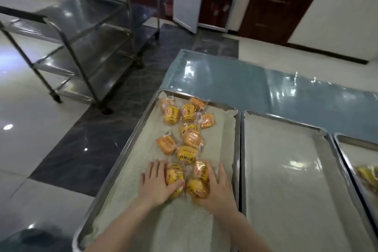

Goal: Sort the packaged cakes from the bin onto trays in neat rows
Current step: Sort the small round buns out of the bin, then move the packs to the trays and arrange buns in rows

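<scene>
Several packaged cakes in clear wrappers with yellow labels lie loosely scattered on the left metal tray, which is lined with a pale cloth. My left hand rests with straight fingers against a cake at the near end of the group. My right hand lies flat beside two more cakes, its fingers touching them. The three nearest cakes sit between my hands. No bin shows in the head view.
A second lined tray stands to the right with nothing on it. A third tray at the far right edge holds a few wrapped cakes. The trays stand on a blue-grey table. Steel trolleys stand on the floor to the left.
</scene>
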### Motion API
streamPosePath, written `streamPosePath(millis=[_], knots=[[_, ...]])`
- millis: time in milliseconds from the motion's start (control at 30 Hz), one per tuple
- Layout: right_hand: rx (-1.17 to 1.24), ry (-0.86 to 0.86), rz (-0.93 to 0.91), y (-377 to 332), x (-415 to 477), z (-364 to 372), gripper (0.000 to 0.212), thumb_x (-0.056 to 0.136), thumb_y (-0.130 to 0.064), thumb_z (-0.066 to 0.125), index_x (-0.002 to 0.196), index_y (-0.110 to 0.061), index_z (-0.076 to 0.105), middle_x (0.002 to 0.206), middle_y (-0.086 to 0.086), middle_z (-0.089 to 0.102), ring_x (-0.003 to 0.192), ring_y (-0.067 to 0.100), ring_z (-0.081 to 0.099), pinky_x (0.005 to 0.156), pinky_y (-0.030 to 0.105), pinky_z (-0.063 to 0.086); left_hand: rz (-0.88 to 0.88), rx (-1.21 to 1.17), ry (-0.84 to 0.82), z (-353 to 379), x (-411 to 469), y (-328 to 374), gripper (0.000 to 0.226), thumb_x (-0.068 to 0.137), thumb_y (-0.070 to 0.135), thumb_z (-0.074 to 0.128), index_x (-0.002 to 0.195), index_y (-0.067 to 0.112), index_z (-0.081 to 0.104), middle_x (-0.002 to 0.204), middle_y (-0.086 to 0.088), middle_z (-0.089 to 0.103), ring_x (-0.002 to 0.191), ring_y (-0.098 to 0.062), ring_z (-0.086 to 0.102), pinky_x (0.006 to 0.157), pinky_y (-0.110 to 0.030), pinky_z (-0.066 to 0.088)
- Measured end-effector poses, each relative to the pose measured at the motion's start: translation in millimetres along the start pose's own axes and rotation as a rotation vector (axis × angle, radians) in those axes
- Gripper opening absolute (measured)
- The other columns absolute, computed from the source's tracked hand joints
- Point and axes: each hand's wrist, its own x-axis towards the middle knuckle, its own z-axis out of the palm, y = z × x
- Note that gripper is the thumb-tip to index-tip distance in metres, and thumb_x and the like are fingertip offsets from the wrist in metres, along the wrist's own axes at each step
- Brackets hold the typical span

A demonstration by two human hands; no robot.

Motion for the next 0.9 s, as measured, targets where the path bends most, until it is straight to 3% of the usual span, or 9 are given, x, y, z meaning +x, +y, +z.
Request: streamPosePath(millis=[100, 233, 333, 433, 533, 633, 900], knots=[[-0.094, -0.036, 0.048, 1.8, 4.3, -3.2, 0.132, 0.058, -0.080, 0.066, 0.140, -0.046, -0.031, 0.157, 0.009, -0.028, 0.147, 0.033, -0.016, 0.118, 0.046, 0.001, -0.012, -0.004, -0.068, -7.2, 5.4, 0.1, 0.138, 0.046, 0.102, 0.013, 0.154, 0.018, -0.004, 0.162, -0.005, -0.007, 0.149, -0.027, -0.009, 0.120, -0.051, 0.002], [-0.076, -0.059, 0.030, -1.1, 1.0, -22.6, 0.129, 0.058, -0.075, 0.070, 0.150, -0.038, -0.011, 0.159, 0.008, -0.022, 0.147, 0.030, -0.016, 0.118, 0.046, 0.000, 0.009, -0.084, 0.028, -19.5, -3.1, 5.0, 0.117, 0.070, 0.082, 0.051, 0.154, 0.018, 0.001, 0.162, -0.010, 0.004, 0.148, -0.031, 0.003, 0.119, -0.047, 0.011], [0.004, 0.008, 0.002, 3.3, -12.6, -48.8, 0.101, 0.070, -0.069, 0.066, 0.151, -0.034, 0.017, 0.162, 0.004, 0.000, 0.149, 0.024, 0.003, 0.119, 0.041, 0.011, 0.133, -0.119, 0.170, -33.0, -17.0, 20.9, 0.092, 0.079, 0.070, 0.056, 0.150, 0.023, 0.021, 0.153, -0.010, 0.032, 0.138, -0.030, 0.032, 0.112, -0.042, 0.031], [0.009, 0.083, -0.039, 23.4, -36.8, -82.7, 0.062, 0.087, -0.055, 0.058, 0.140, -0.026, 0.045, 0.153, -0.004, 0.032, 0.139, 0.015, 0.031, 0.115, 0.031, 0.027, 0.292, -0.073, 0.199, -46.2, -34.4, 57.1, 0.069, 0.089, 0.056, 0.053, 0.147, 0.027, 0.030, 0.149, -0.003, 0.039, 0.129, -0.023, 0.044, 0.106, -0.036, 0.040], [-0.011, 0.161, -0.044, 59.6, -73.1, -123.3, 0.040, 0.094, -0.046, 0.053, 0.128, -0.024, 0.057, 0.133, -0.007, 0.052, 0.123, 0.011, 0.048, 0.101, 0.023, 0.036, 0.439, 0.065, 0.255, -49.7, -52.9, 113.4, 0.051, 0.093, 0.049, 0.051, 0.139, 0.028, 0.042, 0.133, 0.002, 0.054, 0.116, -0.017, 0.055, 0.094, -0.032, 0.047], [-0.071, 0.249, 0.010, 110.7, -121.5, -169.6, 0.035, 0.095, -0.044, 0.052, 0.124, -0.026, 0.058, 0.127, -0.009, 0.057, 0.120, 0.012, 0.050, 0.099, 0.026, 0.039, 0.605, 0.183, 0.280, -38.2, -73.6, 189.5, 0.044, 0.092, 0.047, 0.051, 0.130, 0.027, 0.050, 0.119, 0.004, 0.062, 0.105, -0.017, 0.060, 0.082, -0.032, 0.050], [-0.169, 0.378, 0.333, 293.7, -290.2, -283.4, 0.030, 0.089, -0.036, 0.056, 0.118, -0.027, 0.061, 0.114, -0.003, 0.066, 0.108, 0.021, 0.060, 0.085, 0.030, 0.046, 0.990, 0.321, 0.225, 54.8, -155.5, 434.1, 0.035, 0.093, 0.041, 0.048, 0.120, 0.021, 0.056, 0.117, 0.000, 0.061, 0.109, -0.023, 0.057, 0.085, -0.035, 0.048]])
